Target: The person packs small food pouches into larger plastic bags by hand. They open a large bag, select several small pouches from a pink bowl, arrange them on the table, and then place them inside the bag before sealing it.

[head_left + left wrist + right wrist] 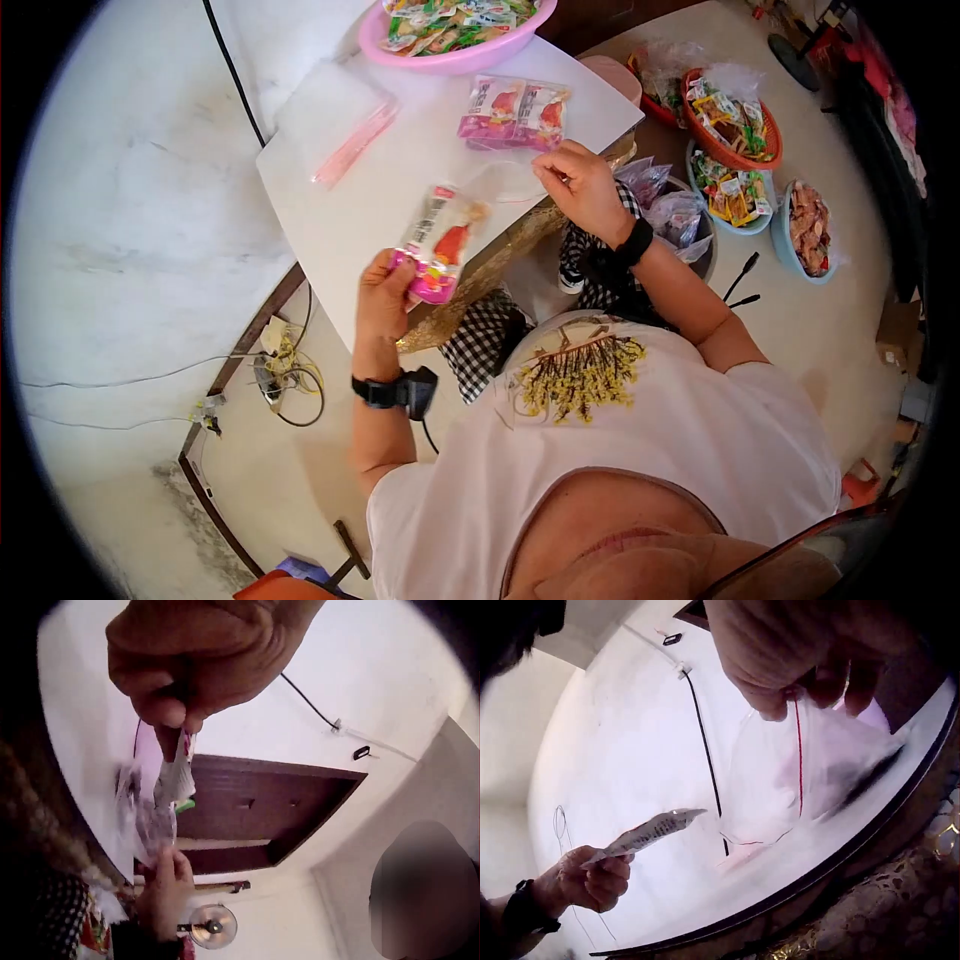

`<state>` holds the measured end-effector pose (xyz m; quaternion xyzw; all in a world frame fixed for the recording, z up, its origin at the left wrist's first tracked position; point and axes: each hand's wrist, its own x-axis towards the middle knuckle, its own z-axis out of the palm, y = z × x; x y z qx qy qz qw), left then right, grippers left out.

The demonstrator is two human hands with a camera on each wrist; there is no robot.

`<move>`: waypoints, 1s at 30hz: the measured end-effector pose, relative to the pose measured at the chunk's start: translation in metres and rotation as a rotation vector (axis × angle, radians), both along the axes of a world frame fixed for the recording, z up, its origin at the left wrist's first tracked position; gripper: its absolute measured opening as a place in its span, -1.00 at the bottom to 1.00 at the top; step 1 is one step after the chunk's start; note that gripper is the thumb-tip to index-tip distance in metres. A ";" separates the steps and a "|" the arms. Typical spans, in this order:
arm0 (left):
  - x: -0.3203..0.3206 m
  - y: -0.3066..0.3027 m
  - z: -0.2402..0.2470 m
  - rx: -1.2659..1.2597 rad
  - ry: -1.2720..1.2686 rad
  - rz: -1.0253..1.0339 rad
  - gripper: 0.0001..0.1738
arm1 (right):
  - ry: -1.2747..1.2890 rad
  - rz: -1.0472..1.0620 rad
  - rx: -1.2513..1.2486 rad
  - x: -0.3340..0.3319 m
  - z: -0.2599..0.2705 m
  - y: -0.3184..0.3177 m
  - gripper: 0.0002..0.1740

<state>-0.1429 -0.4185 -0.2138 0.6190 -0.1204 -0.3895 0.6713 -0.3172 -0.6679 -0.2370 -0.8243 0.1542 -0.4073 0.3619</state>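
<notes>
My left hand (382, 300) grips a pink-and-white printed snack packet (440, 245) by its lower end, thumb on the front, above the table's near edge. In the right wrist view that packet shows edge-on. To the right, my right hand (585, 190) pinches the rim of a clear plastic bag (765, 769) with a red line down it. The bag's mouth gapes towards the held packet. Two similar packets (515, 112) lie side by side at the bag's far end, on the white table (330, 235).
Flat clear bags with pink edges (355, 140) lie on the table's left. A pink basin (455, 55) of small packets stands at the back. On the floor at right are a red basket (690, 110), blue basins (785, 245) and a tub of bagged packets (710, 245).
</notes>
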 end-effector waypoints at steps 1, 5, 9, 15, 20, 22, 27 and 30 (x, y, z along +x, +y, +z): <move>-0.003 -0.003 -0.006 -0.078 0.093 -0.079 -0.93 | 0.005 0.005 -0.017 -0.001 0.001 0.001 -0.93; -0.021 -0.041 -0.012 -0.050 0.070 -0.147 -0.93 | 0.021 0.019 -0.072 0.000 -0.001 0.003 -0.93; -0.029 -0.085 -0.014 -0.027 0.028 -0.184 -0.92 | 0.025 0.053 -0.160 -0.003 0.001 0.001 -0.88; -0.023 -0.126 -0.015 -0.003 0.030 -0.214 -0.94 | -0.034 -0.038 -0.206 -0.004 -0.004 -0.013 -0.90; -0.009 -0.108 -0.016 -0.003 0.029 -0.172 -0.92 | 0.001 -0.086 -0.190 -0.010 -0.009 -0.020 -0.85; -0.011 -0.111 -0.019 -0.018 0.065 -0.144 -0.91 | 0.000 -0.049 -0.178 -0.010 -0.009 -0.017 -0.84; -0.028 -0.144 -0.025 -0.067 0.018 -0.170 -0.92 | -0.034 0.052 -0.155 -0.010 0.000 -0.008 -0.85; -0.043 -0.170 -0.011 0.001 -0.068 -0.181 -0.95 | -0.092 0.036 -0.212 -0.005 -0.003 -0.007 -0.86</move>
